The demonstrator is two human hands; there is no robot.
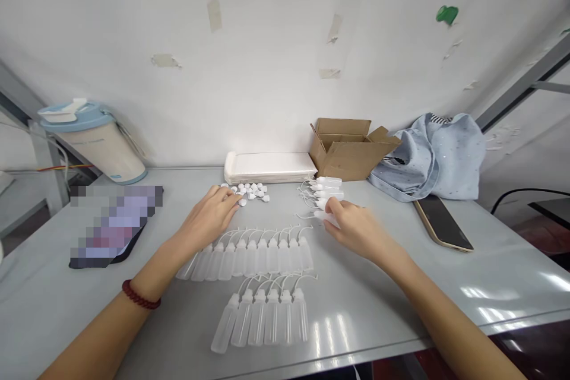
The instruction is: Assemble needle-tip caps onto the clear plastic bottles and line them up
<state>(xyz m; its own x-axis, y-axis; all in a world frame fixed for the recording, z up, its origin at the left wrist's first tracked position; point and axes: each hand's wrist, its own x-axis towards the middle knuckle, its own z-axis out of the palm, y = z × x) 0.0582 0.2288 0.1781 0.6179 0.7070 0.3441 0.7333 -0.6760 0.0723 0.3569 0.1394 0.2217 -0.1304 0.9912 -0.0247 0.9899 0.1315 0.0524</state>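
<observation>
My left hand (211,214) reaches over the table with its fingers stretched out, the fingertips at the edge of a small pile of white caps (253,191). Between the thumb and forefinger of my right hand (351,225) is a small translucent plastic bottle (321,214), partly hidden by the fingers. Beyond that hand lies a stack of similar bottles (329,183) on their sides. Nearer to me, a long row of bottles (262,258) lies side by side, thin white straps curving from their tops. A shorter row of bottles (258,317) lies in front of it.
White flat packs (271,165) are stacked by the wall, beside an open cardboard box (345,157). Right of these are a light blue cloth bag (449,154) and a phone (443,222). A tumbler (100,145) and a partly pixelated device (118,228) are at the left.
</observation>
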